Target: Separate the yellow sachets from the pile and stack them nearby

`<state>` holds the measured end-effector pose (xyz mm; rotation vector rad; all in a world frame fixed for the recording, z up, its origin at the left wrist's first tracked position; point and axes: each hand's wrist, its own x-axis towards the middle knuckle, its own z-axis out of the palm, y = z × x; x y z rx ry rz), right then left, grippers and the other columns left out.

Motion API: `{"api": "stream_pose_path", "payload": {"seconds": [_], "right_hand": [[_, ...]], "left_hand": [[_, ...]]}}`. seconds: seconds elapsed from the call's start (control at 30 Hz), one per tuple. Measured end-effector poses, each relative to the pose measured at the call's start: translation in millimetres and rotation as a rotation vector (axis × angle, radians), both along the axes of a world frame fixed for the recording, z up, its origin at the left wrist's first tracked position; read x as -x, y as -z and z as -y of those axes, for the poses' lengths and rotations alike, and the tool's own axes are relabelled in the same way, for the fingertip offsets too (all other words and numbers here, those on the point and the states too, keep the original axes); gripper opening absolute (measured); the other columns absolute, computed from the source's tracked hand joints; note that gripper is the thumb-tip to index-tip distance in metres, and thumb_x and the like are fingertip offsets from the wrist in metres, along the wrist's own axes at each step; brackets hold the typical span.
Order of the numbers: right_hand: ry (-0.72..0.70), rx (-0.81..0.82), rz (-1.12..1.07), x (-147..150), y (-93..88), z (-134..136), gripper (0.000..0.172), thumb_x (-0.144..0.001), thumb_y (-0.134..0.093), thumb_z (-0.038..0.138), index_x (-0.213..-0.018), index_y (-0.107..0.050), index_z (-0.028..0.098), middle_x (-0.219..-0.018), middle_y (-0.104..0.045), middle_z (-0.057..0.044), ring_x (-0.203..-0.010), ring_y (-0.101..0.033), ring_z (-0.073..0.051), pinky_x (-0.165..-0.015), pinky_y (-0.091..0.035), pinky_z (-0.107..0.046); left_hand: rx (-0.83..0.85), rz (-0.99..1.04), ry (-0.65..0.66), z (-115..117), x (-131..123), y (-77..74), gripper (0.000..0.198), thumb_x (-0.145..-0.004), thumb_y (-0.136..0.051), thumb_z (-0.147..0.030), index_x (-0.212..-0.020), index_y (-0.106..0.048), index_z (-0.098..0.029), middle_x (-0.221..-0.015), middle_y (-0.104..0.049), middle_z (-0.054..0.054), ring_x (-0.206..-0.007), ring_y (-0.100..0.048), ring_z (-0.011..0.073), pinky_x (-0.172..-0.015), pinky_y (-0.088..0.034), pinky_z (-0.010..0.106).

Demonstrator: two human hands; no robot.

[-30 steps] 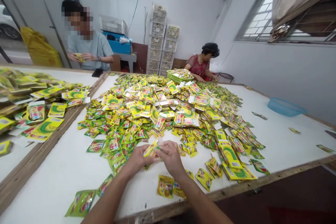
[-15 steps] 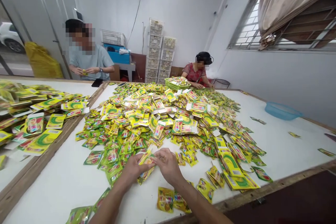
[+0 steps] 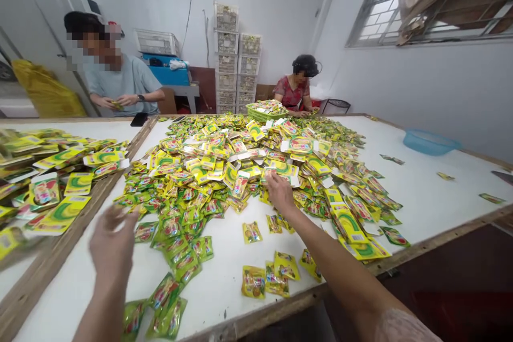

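My left hand [image 3: 114,238] is raised over the table's left part, near the wooden divider. It is blurred, with thumb and fingers apart and nothing visible between them. My right hand [image 3: 280,195] reaches into the front of the heap, its fingertips closed on a small yellow box [image 3: 269,173]; the fingers partly hide it. Around it lie flattened and open yellow-green boxes [image 3: 298,144]. Green sachets [image 3: 186,264] spread between my hands. Yellow sachets [image 3: 253,281] lie near the front edge, and a single one [image 3: 252,232] sits just left of my right wrist.
A wooden divider [image 3: 76,232] separates a second pile of yellow boxes [image 3: 80,184] on the left. A green basket [image 3: 262,113] stands behind the heap, a blue basin [image 3: 430,141] at the right. Two co-workers sit across the table. Stacked white crates [image 3: 226,43] stand against the wall.
My hands have parted from the box they held together. The left has swung left, where a blurred packet now shows beyond the divider; the right has moved forward onto a box in the heap.
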<state>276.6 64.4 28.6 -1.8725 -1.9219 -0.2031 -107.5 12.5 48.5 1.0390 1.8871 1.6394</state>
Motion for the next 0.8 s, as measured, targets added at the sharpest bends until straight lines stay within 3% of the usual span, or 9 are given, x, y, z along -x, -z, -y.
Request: {"api": "stream_pose_path", "payload": {"seconds": [0.1, 0.17, 0.27, 0.33, 0.4, 0.5, 0.6, 0.67, 0.8], "right_hand": [[-0.094, -0.251, -0.141, 26, 3.9, 25, 0.036, -0.087, -0.042, 0.015, -0.119, -0.058, 0.020, -0.118, -0.060, -0.011, -0.109, -0.052, -0.024, -0.095, -0.040, -0.041], [-0.245, -0.325, -0.219, 56, 7.6, 51, 0.034, -0.087, -0.045, 0.019, -0.119, -0.059, 0.021, -0.115, -0.062, -0.011, -0.105, -0.054, -0.022, -0.092, -0.042, -0.039], [-0.612, -0.200, -0.243, 97, 12.1, 85, 0.033, -0.086, -0.050, 0.020, -0.117, -0.059, 0.024, -0.116, -0.062, -0.008, -0.107, -0.053, -0.021, -0.091, -0.043, -0.037], [-0.736, -0.091, -0.316, 112, 12.5, 93, 0.034, -0.084, -0.054, 0.026, -0.117, -0.057, 0.021, -0.115, -0.062, -0.008, -0.106, -0.054, -0.020, -0.092, -0.044, -0.035], [-0.630, 0.005, -0.394, 113, 11.8, 84, 0.030, -0.084, -0.052, 0.028, -0.112, -0.058, 0.018, -0.107, -0.065, -0.009, -0.099, -0.058, -0.019, -0.088, -0.046, -0.033], [-0.292, 0.169, -0.300, 98, 14.6, 52, 0.027, -0.082, -0.050, 0.025, -0.105, -0.061, 0.016, -0.100, -0.066, -0.010, -0.092, -0.059, -0.022, -0.083, -0.047, -0.035], [-0.309, 0.297, -0.065, 84, 24.1, 25, 0.042, -0.075, -0.051, 0.013, -0.116, -0.057, 0.015, -0.118, -0.060, -0.012, -0.108, -0.053, -0.025, -0.090, -0.042, -0.037], [-0.339, 0.304, -0.005, 80, 31.4, 19, 0.046, -0.074, -0.044, 0.005, -0.116, -0.058, 0.016, -0.115, -0.062, -0.012, -0.106, -0.053, -0.023, -0.090, -0.041, -0.035], [-0.232, 0.230, -0.272, 78, 36.5, 32, 0.038, -0.080, -0.038, 0.011, -0.110, -0.060, 0.017, -0.087, -0.067, -0.007, -0.081, -0.059, -0.019, -0.073, -0.045, -0.030]], "left_hand": [[0.216, 0.373, 0.314, 7, -62, 3.9, 0.049, -0.058, -0.072, -0.049, -0.086, -0.064, -0.011, -0.084, -0.070, 0.012, -0.073, -0.065, 0.0219, -0.073, -0.052, 0.036], [0.369, 0.578, 0.546, 10, -91, 8.6, 0.049, -0.059, -0.072, -0.052, -0.084, -0.064, -0.010, -0.078, -0.070, 0.012, -0.066, -0.065, 0.0191, -0.067, -0.053, 0.032], [0.368, 0.805, 0.750, 12, -110, 18.5, 0.042, -0.059, -0.076, -0.043, -0.084, -0.063, -0.012, -0.072, -0.070, 0.007, -0.060, -0.065, 0.0159, -0.060, -0.052, 0.026], [0.275, 0.848, 0.743, 12, -109, 25.2, 0.038, -0.054, -0.080, -0.033, -0.080, -0.061, -0.014, -0.068, -0.069, 0.004, -0.059, -0.064, 0.0152, -0.057, -0.050, 0.024], [0.249, 0.825, 0.675, 12, -104, 30.6, 0.039, -0.051, -0.081, -0.028, -0.080, -0.059, -0.015, -0.065, -0.068, 0.002, -0.056, -0.063, 0.0158, -0.054, -0.049, 0.024], [0.276, 0.709, 0.619, 10, -98, 36.4, 0.042, -0.050, -0.081, -0.033, -0.082, -0.060, -0.015, -0.064, -0.068, 0.001, -0.053, -0.062, 0.0164, -0.051, -0.047, 0.025], [0.248, 0.569, 0.603, 9, -97, 41.2, 0.044, -0.052, -0.079, -0.040, -0.083, -0.061, -0.014, -0.071, -0.070, 0.003, -0.059, -0.063, 0.0176, -0.056, -0.046, 0.026], [0.244, 0.485, 0.606, 9, -96, 44.5, 0.044, -0.055, -0.076, -0.044, -0.085, -0.063, -0.014, -0.076, -0.070, 0.005, -0.064, -0.063, 0.0192, -0.060, -0.046, 0.027], [0.316, 0.269, 0.649, 11, -92, 47.7, 0.050, -0.057, -0.073, -0.048, -0.092, -0.067, -0.014, -0.082, -0.071, 0.007, -0.076, -0.064, 0.0241, -0.065, -0.045, 0.029]]}}
